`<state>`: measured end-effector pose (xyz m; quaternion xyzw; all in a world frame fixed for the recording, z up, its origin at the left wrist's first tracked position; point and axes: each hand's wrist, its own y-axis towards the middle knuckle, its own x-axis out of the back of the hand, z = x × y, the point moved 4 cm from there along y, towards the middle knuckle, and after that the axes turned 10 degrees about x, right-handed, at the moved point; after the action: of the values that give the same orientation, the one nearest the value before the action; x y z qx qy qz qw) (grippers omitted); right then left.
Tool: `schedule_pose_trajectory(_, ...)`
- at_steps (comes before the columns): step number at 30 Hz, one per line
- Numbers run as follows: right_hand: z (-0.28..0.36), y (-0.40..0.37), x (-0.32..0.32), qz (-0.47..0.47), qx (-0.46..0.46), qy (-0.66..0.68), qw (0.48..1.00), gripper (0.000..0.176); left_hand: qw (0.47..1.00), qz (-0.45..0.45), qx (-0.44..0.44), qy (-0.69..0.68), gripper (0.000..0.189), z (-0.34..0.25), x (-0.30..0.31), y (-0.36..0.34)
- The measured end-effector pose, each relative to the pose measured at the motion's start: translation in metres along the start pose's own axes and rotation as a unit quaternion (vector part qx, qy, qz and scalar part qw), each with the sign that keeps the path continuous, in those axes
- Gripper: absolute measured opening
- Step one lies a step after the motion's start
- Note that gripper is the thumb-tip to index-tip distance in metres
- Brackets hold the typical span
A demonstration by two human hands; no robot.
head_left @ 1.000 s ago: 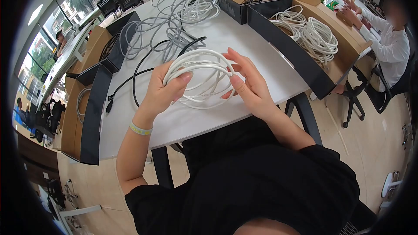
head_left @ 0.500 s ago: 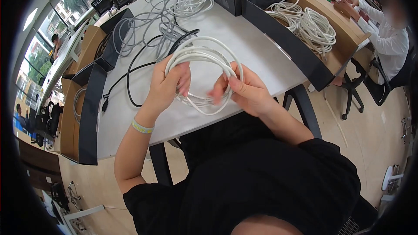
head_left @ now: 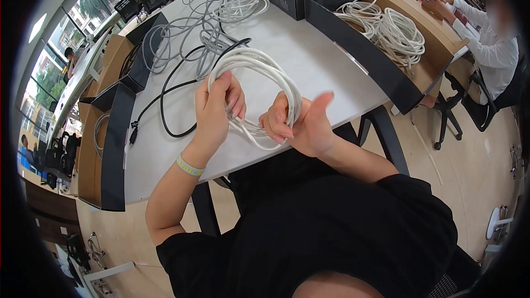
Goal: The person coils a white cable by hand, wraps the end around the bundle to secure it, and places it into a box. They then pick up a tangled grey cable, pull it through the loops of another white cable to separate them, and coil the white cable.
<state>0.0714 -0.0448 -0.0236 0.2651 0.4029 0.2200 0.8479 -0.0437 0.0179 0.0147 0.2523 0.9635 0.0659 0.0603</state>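
Note:
A coil of white cable point(head_left: 260, 62) is held up between my two hands, over the front part of the white table. My left hand point(head_left: 215, 107) is closed around the coil's left side, with the fingertips curled inward. On the opposite side, my right hand point(head_left: 310, 132) has its fingers curled through the loop against the strands, while its thumb sticks up, away from the cable. Lower strands cross between the two hands. Just behind the left hand, a black cable point(head_left: 162, 105) with a plug lies on the table.
Tangled grey cables point(head_left: 207, 22) spread over the far part of the table point(head_left: 309, 49). An open box point(head_left: 353, 49) at right holds white cable coils point(head_left: 395, 36). Another open box point(head_left: 113, 149) stands along the left edge. A person in a white sleeve point(head_left: 488, 58) sits at far right.
The coil's loops have drawn closer together. My right thumb has lifted off the strands, and the right fingers have curled round the coil. My left hand has shifted slightly right.

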Motion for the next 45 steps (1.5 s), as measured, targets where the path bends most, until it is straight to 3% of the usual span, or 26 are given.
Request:
schedule_pose_trajectory(3,0.0,-0.001,0.006,-0.015,0.032,-0.083,0.996,0.046,0.999,0.013,0.023,0.039,0.037,0.003,-0.001,0.004)
schedule_pose_trajectory(5,0.008,0.001,0.015,-0.131,0.033,-0.042,0.99,0.041,0.997,0.025,0.028,0.074,0.033,0.004,-0.005,0.003)
schedule_pose_trajectory(7,0.015,0.004,0.017,-0.161,0.037,-0.038,0.986,0.041,0.981,0.015,-0.048,0.185,0.025,-0.002,-0.011,0.0)
schedule_pose_trajectory(8,0.019,0.004,0.019,-0.193,0.042,-0.034,0.98,0.042,0.965,0.016,-0.079,0.248,0.051,-0.005,-0.01,-0.001)
schedule_pose_trajectory(9,0.022,0.004,0.02,-0.193,0.041,-0.035,0.98,0.042,0.966,0.015,-0.079,0.247,0.051,-0.005,-0.011,-0.001)
schedule_pose_trajectory(11,0.031,0.004,0.023,-0.212,0.089,-0.051,0.972,0.043,0.832,-0.091,-0.339,0.428,0.067,-0.021,-0.017,-0.013)
schedule_pose_trajectory(15,0.043,0.01,0.032,-0.264,0.095,0.013,0.96,0.045,0.827,-0.139,-0.349,0.417,0.076,-0.014,-0.011,-0.015)
schedule_pose_trajectory(17,0.047,0.011,0.038,-0.265,0.104,0.037,0.958,0.045,0.879,-0.181,-0.259,0.356,0.064,-0.008,0.001,-0.008)
schedule_pose_trajectory(18,0.048,0.011,0.041,-0.267,0.114,0.062,0.955,0.045,0.879,-0.181,-0.26,0.356,0.064,-0.009,0.005,-0.006)
schedule_pose_trajectory(19,0.049,0.011,0.044,-0.266,0.115,0.061,0.955,0.045,0.966,-0.097,-0.126,0.204,0.054,0.001,0.012,0.004)
schedule_pose_trajectory(20,0.049,0.011,0.046,-0.275,0.108,0.076,0.952,0.044,0.999,-0.008,0.016,0.04,0.045,0.012,0.011,0.01)
schedule_pose_trajectory(21,0.048,0.009,0.049,-0.284,0.1,0.091,0.949,0.043,0.999,-0.007,0.016,0.039,0.045,0.011,0.01,0.009)
schedule_pose_trajectory(23,0.044,0.004,0.053,-0.285,0.093,0.109,0.948,0.043,0.994,0.088,0.048,0.039,0.032,0.009,-0.001,0.007)
schedule_pose_trajectory(24,0.044,0.007,0.054,-0.278,0.088,0.125,0.948,0.043,0.994,0.089,0.04,0.042,0.032,0.007,0.0,0.006)
schedule_pose_trajectory(25,0.048,0.015,0.053,-0.264,0.095,0.12,0.952,0.043,0.989,0.073,0.0,0.13,0.029,0.004,0.0,0.003)
schedule_pose_trajectory(26,0.048,0.014,0.053,-0.301,0.094,0.101,0.944,0.043,0.975,0.055,-0.03,0.214,0.026,0.004,-0.002,0.0)
schedule_pose_trajectory(27,0.046,0.004,0.054,-0.351,0.088,0.085,0.928,0.043,0.976,0.058,-0.022,0.21,0.026,0.009,-0.004,-0.003)
schedule_pose_trajectory(30,0.044,0.005,0.054,-0.336,0.064,0.093,0.935,0.044,0.901,0.104,-0.284,0.311,0.025,-0.007,-0.016,-0.013)
schedule_pose_trajectory(33,0.038,0.006,0.045,-0.264,0.021,0.096,0.96,0.044,0.911,0.094,-0.277,0.291,0.03,-0.009,-0.016,-0.009)
schedule_pose_trajectory(34,0.035,0.007,0.039,-0.217,-0.003,0.095,0.972,0.044,0.948,0.097,-0.225,0.203,0.04,-0.007,-0.02,-0.009)
schedule_pose_trajectory(35,0.035,0.006,0.039,-0.218,-0.003,0.096,0.971,0.044,0.948,0.098,-0.223,0.203,0.04,-0.012,-0.023,-0.011)
schedule_pose_trajectory(37,0.033,0.007,0.036,-0.187,-0.041,0.045,0.981,0.044,0.985,0.146,-0.028,0.087,0.053,-0.007,-0.025,-0.011)
schedule_pose_trajectory(41,0.031,0.005,0.035,-0.159,-0.068,0.056,0.983,0.042,0.981,0.174,0.059,0.057,0.057,-0.002,-0.023,-0.006)
schedule_pose_trajectory(43,0.03,0.005,0.034,-0.14,-0.07,0.027,0.987,0.041,0.975,0.163,0.145,0.043,0.056,0.008,-0.017,-0.001)
schedule_pose_trajectory(45,0.028,0.006,0.034,-0.153,-0.077,0.038,0.984,0.041,0.97,0.181,0.162,-0.005,0.055,0.013,-0.012,0.003)
